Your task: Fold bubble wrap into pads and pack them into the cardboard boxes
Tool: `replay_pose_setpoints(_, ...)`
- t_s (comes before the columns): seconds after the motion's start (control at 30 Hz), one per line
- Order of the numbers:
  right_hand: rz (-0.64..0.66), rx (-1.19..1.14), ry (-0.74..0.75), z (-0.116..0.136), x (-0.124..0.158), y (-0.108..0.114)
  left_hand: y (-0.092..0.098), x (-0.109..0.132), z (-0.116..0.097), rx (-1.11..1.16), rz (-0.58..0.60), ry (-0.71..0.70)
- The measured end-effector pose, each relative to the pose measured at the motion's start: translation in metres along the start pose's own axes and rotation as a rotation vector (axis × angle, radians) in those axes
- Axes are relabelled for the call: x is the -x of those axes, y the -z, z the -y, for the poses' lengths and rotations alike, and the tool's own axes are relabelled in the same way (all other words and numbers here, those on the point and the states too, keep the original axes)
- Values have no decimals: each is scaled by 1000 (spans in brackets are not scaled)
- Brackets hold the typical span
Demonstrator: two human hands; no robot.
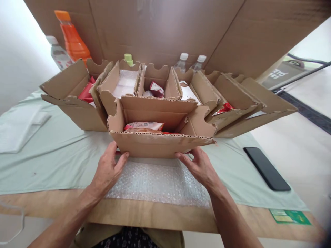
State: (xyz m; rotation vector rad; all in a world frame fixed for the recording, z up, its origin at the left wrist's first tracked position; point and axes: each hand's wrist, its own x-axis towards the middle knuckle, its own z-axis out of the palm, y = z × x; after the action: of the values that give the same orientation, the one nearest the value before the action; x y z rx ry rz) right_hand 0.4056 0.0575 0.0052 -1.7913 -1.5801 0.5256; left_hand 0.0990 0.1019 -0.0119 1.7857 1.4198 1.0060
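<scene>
An open-topped cardboard box (165,144) sits at the front of a row of similar boxes. Packets (144,126) with red and pink printing lie inside it. My left hand (108,167) grips its lower left corner, thumb on the front face. At the lower right, my right hand (198,165) holds the box the same way. The other fingers of both hands are partly hidden behind or under the box. Below it, between my wrists, bubble wrap (157,181) is spread on the table.
Several open cardboard boxes (155,74) stand behind, some with packets in them. An orange bottle (74,41) and clear bottles (182,62) rise at the back, before a large cardboard panel (165,31). A black phone (266,168) lies right; folded white sheets (20,127) lie left.
</scene>
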Motion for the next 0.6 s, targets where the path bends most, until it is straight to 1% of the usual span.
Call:
replay_pose_setpoints(0.1, 3, -51, 0, -3, -4, -3, 1, -5, -1, -15, 1, -15)
replay_pose_setpoints(0.2, -5, -135, 21, -11, 6, -2, 8, -1, -1, -56, 20, -38)
replay_pose_setpoints(0.27, -98, -171, 18, -13, 24, 4, 17, 9, -2, -116, -6, -50)
replay_pose_setpoints(0.33, -256, -134, 9, -4, 48, 14, 28, 23, -4, -209, -63, -65)
replay_pose_setpoints(0.37, -315, -98, 33, 6, 60, 19, 33, 31, -5, -260, -84, -92)
replay_pose_setpoints(0.4, -343, -62, 93, 20, 71, 23, 37, 38, -7, -304, -88, -135)
replay_pose_setpoints(0.43, -327, -39, 196, 37, 80, 26, 39, 44, -9, -335, -72, -198)
replay_pose_setpoints(0.5, -155, -58, 484, 77, 94, 27, 37, 52, -12, -358, 5, -350)
replay_pose_setpoints(0.53, -43, -104, 605, 97, 100, 26, 34, 53, -13, -359, 56, -415)
replay_pose_setpoints(0.57, 25, -152, 666, 114, 107, 23, 30, 54, -13, -358, 108, -460)
replay_pose_setpoints(0.6, 63, -192, 633, 128, 115, 19, 25, 54, -12, -357, 156, -486)
